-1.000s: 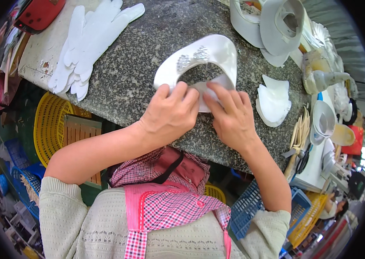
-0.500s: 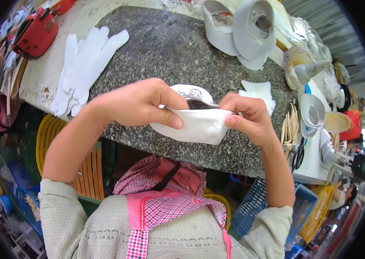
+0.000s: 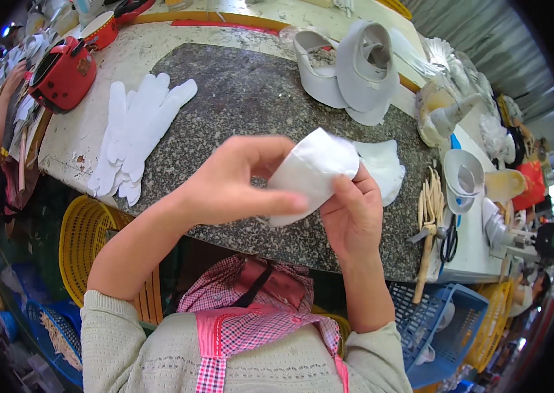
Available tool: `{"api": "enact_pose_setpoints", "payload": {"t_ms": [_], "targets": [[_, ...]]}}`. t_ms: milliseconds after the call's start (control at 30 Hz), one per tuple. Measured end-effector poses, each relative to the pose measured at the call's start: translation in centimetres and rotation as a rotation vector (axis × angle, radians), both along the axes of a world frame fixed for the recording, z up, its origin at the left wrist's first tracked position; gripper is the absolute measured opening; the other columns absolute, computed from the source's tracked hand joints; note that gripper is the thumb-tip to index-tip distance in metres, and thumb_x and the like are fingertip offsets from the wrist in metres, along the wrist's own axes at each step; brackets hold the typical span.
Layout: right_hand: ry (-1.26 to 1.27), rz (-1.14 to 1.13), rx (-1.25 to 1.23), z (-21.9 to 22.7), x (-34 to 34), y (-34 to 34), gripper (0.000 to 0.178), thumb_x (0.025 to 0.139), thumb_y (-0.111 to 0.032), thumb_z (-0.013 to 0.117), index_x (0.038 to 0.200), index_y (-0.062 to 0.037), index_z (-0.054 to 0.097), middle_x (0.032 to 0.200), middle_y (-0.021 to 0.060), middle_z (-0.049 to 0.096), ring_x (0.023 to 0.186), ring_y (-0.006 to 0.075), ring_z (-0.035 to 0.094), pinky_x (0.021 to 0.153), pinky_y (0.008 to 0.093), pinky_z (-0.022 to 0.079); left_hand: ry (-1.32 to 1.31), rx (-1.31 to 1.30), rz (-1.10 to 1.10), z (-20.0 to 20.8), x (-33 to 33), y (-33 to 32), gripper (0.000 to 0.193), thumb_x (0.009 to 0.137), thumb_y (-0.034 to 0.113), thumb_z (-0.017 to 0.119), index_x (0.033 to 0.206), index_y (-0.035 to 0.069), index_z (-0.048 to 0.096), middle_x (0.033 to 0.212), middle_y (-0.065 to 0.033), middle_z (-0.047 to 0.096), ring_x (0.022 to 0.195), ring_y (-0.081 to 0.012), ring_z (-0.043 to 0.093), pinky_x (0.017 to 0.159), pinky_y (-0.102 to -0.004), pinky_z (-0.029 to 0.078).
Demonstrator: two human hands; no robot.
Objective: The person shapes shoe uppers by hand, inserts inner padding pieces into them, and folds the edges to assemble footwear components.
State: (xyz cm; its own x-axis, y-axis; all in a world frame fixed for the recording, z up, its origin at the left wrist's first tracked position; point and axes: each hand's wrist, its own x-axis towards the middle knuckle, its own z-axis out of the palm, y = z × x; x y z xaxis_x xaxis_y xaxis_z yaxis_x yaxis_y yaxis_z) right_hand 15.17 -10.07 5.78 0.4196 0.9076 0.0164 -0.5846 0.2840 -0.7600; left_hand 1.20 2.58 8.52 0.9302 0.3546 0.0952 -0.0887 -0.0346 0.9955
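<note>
White folded piece (image 3: 313, 171) held above stone slab (image 3: 250, 98), pinched between left hand (image 3: 237, 187) and right hand (image 3: 350, 209), both gripping it. Judged mid-shaping: fold formed, not yet set down. Flat white strips (image 3: 139, 134) left of hands; finished-looking white shells (image 3: 349, 72) beyond.

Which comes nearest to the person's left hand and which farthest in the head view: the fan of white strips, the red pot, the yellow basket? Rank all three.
Measured from the left hand:
1. Fan of white strips, on the granite slab, just up and to its left.
2. Yellow basket, below the table edge, lower left.
3. Red pot, at the far left corner of the table.
</note>
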Motion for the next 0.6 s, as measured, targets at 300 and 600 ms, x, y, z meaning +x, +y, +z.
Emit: {"api": "enact_pose_setpoints", "payload": {"t_ms": [300,600], "targets": [[-0.224,-0.004,0.001,1.1,-0.7,0.2,0.045,0.08,-0.006,0.069,0.118,0.0076,0.05,0.108,0.0127,0.062,0.098,0.0177,0.061,0.087,0.0322,0.048,-0.15,-0.588,0.117,-1.8,0.5,0.0,0.02,0.08,0.013,0.071,0.089,0.0,0.059,0.087,-0.0062,0.064,0.077,-0.0101,0.059,0.072,-0.0257,0.047],[-0.292,0.082,0.01,0.6,1.5,1.3,0.048,0.078,-0.003,0.067,0.121,0.0074,0.048,0.108,0.0117,0.061,0.101,0.0183,0.059,0.089,0.0307,0.047,-0.064,-0.516,0.153,-1.9,1.6,-0.6,0.037,0.078,0.017,0.073,0.107,-0.001,0.058,0.097,-0.0089,0.064,0.086,-0.0131,0.061,0.077,-0.0283,0.049]]}}
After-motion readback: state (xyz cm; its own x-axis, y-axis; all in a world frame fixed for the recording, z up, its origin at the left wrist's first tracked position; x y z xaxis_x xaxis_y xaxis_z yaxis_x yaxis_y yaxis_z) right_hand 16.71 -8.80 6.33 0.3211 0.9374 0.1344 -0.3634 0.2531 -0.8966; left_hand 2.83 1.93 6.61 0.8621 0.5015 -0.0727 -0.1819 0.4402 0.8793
